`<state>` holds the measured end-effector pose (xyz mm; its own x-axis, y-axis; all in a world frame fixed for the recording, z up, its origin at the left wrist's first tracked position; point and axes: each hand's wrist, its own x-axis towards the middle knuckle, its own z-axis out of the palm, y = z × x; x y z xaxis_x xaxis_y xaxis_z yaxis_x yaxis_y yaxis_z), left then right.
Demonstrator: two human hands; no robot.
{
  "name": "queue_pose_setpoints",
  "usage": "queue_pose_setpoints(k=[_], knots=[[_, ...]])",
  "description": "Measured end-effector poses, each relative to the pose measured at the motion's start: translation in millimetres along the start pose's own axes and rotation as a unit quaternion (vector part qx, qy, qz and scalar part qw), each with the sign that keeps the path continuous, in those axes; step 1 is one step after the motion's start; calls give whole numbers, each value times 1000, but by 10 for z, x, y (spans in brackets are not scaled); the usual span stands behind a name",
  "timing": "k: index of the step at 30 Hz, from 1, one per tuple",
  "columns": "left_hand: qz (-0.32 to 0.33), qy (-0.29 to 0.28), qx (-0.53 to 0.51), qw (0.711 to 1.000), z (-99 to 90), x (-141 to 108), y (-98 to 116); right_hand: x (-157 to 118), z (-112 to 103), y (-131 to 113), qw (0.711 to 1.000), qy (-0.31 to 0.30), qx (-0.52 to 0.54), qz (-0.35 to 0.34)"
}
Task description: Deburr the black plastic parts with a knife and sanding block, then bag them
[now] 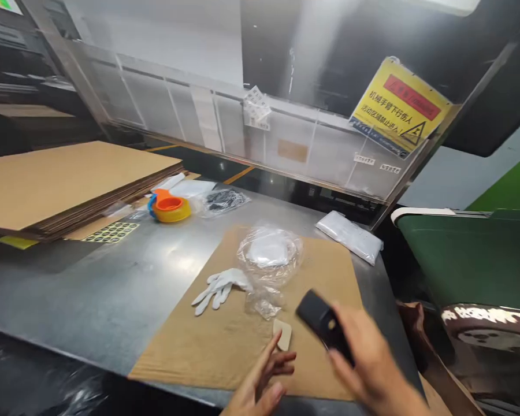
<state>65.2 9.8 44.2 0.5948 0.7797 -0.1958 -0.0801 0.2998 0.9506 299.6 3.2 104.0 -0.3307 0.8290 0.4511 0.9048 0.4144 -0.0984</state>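
In my right hand (366,352) is a black oblong object (318,315) with a small yellowish round spot, gripped between thumb and fingers and tilted above the cardboard sheet. Motion blurs it, and I cannot make out its kind. My left hand (266,375) is held with fingers apart, holding nothing. Just beyond its index fingertip lies a small beige rounded pad (283,335) on the brown cardboard sheet (225,352). A white glove (221,287) rests on the sheet to the left, beside a crumpled clear plastic bag (266,300). Behind them sits a clear bag with white contents (267,248).
A stack of cardboard (78,179) fills the table's left back. Tape rolls (173,209) and a bag of black items (225,200) stand nearby. A white plastic-wrapped packet (350,236) lies at the back right. A clear panel with a yellow warning sign (403,107) rises behind; a green bin (468,248) is at right.
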Motion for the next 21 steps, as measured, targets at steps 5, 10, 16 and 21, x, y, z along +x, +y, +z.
queue_pose_setpoints(k=[5,10,16,21], knots=[[11,203,-199,959,-160,-38,-3,-165,914,-886,980,51,183,-53],[72,203,-27,976,-493,-328,-64,-67,1454,-653,983,-30,114,139],[101,175,131,971,-616,-555,-82,5,1545,-663,978,-63,153,124],[116,130,202,964,-638,-555,-53,223,738,-1152,953,-44,298,13]])
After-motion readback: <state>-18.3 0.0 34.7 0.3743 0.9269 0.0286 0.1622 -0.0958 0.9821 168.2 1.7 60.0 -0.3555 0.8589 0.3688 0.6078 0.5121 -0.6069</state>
